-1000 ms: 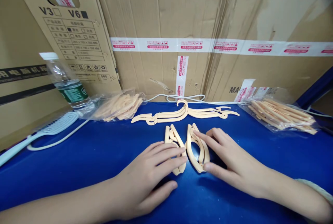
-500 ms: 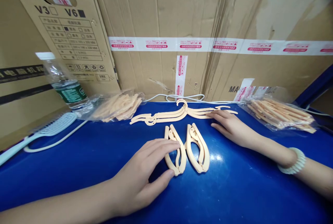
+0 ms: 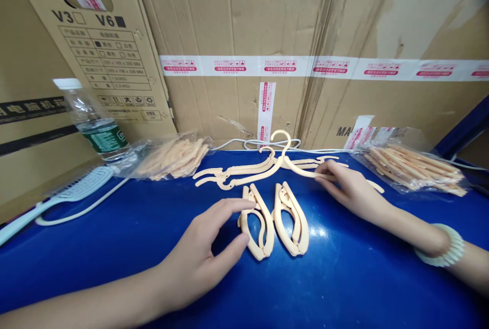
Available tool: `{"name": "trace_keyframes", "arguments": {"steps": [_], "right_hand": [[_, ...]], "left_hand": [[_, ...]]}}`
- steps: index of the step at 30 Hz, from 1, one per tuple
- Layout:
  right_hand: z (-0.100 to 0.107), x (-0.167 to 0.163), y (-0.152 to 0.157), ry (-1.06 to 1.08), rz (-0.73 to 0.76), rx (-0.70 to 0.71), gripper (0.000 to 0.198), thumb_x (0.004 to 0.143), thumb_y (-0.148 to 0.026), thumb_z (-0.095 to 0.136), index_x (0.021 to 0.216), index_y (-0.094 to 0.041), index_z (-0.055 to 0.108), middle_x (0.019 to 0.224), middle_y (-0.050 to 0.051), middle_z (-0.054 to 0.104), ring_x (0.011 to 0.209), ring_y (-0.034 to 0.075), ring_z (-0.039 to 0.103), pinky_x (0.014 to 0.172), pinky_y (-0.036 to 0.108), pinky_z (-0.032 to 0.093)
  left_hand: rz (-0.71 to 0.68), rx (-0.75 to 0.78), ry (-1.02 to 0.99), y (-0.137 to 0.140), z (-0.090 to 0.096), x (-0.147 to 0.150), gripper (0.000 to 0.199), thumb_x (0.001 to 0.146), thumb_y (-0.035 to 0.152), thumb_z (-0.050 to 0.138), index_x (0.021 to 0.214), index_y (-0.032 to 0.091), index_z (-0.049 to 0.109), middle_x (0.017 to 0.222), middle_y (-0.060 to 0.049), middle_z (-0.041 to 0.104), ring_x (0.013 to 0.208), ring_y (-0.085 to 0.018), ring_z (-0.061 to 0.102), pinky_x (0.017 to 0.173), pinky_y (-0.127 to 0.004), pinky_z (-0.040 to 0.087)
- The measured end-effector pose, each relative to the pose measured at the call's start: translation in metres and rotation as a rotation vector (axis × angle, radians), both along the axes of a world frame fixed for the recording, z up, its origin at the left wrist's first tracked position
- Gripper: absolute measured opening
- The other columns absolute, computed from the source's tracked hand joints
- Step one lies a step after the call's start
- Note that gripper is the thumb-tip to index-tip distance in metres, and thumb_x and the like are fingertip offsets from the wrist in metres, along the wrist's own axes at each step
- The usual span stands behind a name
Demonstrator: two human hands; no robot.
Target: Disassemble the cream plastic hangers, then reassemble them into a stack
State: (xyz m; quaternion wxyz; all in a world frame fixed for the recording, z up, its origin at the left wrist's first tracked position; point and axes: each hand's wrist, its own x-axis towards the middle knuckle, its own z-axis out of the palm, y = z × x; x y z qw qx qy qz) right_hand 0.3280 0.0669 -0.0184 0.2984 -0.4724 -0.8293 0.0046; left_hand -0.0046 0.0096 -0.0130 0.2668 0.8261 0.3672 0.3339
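Two hands out. Right hand [image 3: 346,186] pinches one arm of the unfolded hanger [image 3: 283,158], thumb and fingers closed on it; it overlaps the other unfolded hangers [image 3: 248,169] behind. Left hand [image 3: 198,247] half open, thumb and fingers parted beside the left folded hanger [image 3: 269,237]; can't tell if touching. One-sided grip, far arm may droop: I'd hold nearer the hook, lift straight so nothing snags. Edges: cardboard [image 3: 225,105] and cable [image 3: 231,140] close behind, bag [image 3: 414,166] off right. More room nearside, right of the right folded hanger [image 3: 304,229].
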Motion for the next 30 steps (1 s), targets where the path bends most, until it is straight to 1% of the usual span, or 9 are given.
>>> {"name": "trace_keyframes", "arguments": {"steps": [5, 9, 13, 15, 19, 22, 24, 27, 30], "right_hand": [[0.008, 0.005, -0.009, 0.126, -0.081, 0.07, 0.016, 0.095, -0.036, 0.049, 0.099, -0.021, 0.053, 0.093, 0.009, 0.068, 0.082, 0.024, 0.068, 0.068, 0.036, 0.056], [0.016, 0.005, -0.018, 0.124, -0.098, 0.089, 0.021, 0.095, -0.035, 0.05, 0.107, -0.02, 0.056, 0.095, 0.009, 0.069, 0.082, 0.024, 0.069, 0.069, 0.036, 0.056], [0.018, 0.0, -0.023, 0.094, -0.051, 0.085, 0.02, 0.096, -0.032, 0.049, 0.11, -0.02, 0.055, 0.097, 0.009, 0.067, 0.082, 0.022, 0.068, 0.069, 0.035, 0.056], [0.017, -0.003, -0.024, 0.067, -0.039, 0.097, 0.019, 0.096, -0.032, 0.048, 0.108, -0.02, 0.056, 0.096, 0.009, 0.066, 0.081, 0.022, 0.067, 0.069, 0.035, 0.055], [0.019, -0.004, -0.026, 0.084, -0.074, 0.138, 0.018, 0.096, -0.032, 0.048, 0.107, -0.021, 0.058, 0.091, 0.008, 0.067, 0.077, 0.021, 0.066, 0.065, 0.034, 0.054], [0.022, -0.002, -0.027, 0.112, -0.097, 0.152, 0.018, 0.095, -0.032, 0.049, 0.107, -0.022, 0.058, 0.085, 0.006, 0.066, 0.072, 0.02, 0.063, 0.061, 0.032, 0.052], [0.022, -0.002, -0.027, 0.097, -0.073, 0.147, 0.018, 0.095, -0.031, 0.049, 0.107, -0.021, 0.058, 0.085, 0.006, 0.066, 0.07, 0.02, 0.064, 0.06, 0.032, 0.052], [0.022, -0.004, -0.027, 0.022, 0.018, 0.178, 0.016, 0.096, -0.027, 0.047, 0.106, -0.021, 0.058, 0.091, 0.008, 0.067, 0.079, 0.022, 0.066, 0.066, 0.034, 0.053], [0.019, -0.008, -0.028, -0.069, 0.106, 0.206, 0.016, 0.096, -0.023, 0.047, 0.106, -0.021, 0.058, 0.092, 0.008, 0.066, 0.083, 0.022, 0.065, 0.07, 0.034, 0.053]], "left_hand": [[0.122, -0.191, -0.167, 0.01, 0.004, -0.002, 0.028, 0.091, 0.034, 0.055, 0.116, 0.026, 0.061, 0.124, -0.006, 0.064, 0.12, -0.027, 0.057, 0.108, -0.046, 0.042], [0.172, -0.334, -0.32, 0.021, 0.001, -0.003, 0.029, 0.087, 0.038, 0.061, 0.11, 0.022, 0.063, 0.119, -0.008, 0.067, 0.115, -0.028, 0.06, 0.104, -0.045, 0.046], [0.238, -0.409, -0.487, 0.029, -0.006, -0.005, 0.036, 0.085, 0.037, 0.065, 0.117, 0.022, 0.059, 0.128, -0.008, 0.062, 0.117, -0.027, 0.058, 0.107, -0.046, 0.042], [0.279, -0.425, -0.555, 0.03, -0.007, -0.005, 0.033, 0.084, 0.036, 0.067, 0.113, 0.022, 0.059, 0.129, -0.008, 0.06, 0.119, -0.027, 0.057, 0.109, -0.047, 0.039], [0.32, -0.484, -0.577, 0.03, -0.004, -0.003, 0.029, 0.082, 0.036, 0.068, 0.104, 0.017, 0.061, 0.116, -0.01, 0.066, 0.118, -0.029, 0.058, 0.11, -0.049, 0.037], [0.362, -0.547, -0.658, 0.028, -0.001, 0.0, 0.042, 0.08, 0.033, 0.07, 0.116, 0.018, 0.056, 0.123, -0.011, 0.063, 0.113, -0.028, 0.061, 0.104, -0.047, 0.045], [0.391, -0.581, -0.724, 0.028, 0.0, 0.002, 0.049, 0.08, 0.032, 0.07, 0.123, 0.019, 0.051, 0.129, -0.011, 0.059, 0.109, -0.026, 0.063, 0.097, -0.043, 0.05], [0.391, -0.588, -0.762, 0.026, -0.001, 0.003, 0.05, 0.084, 0.034, 0.066, 0.129, 0.021, 0.048, 0.13, -0.01, 0.058, 0.104, -0.023, 0.065, 0.092, -0.04, 0.052], [0.38, -0.562, -0.779, 0.026, -0.004, 0.002, 0.057, 0.088, 0.037, 0.062, 0.139, 0.023, 0.04, 0.132, -0.01, 0.057, 0.098, -0.022, 0.065, 0.089, -0.041, 0.053]]}}
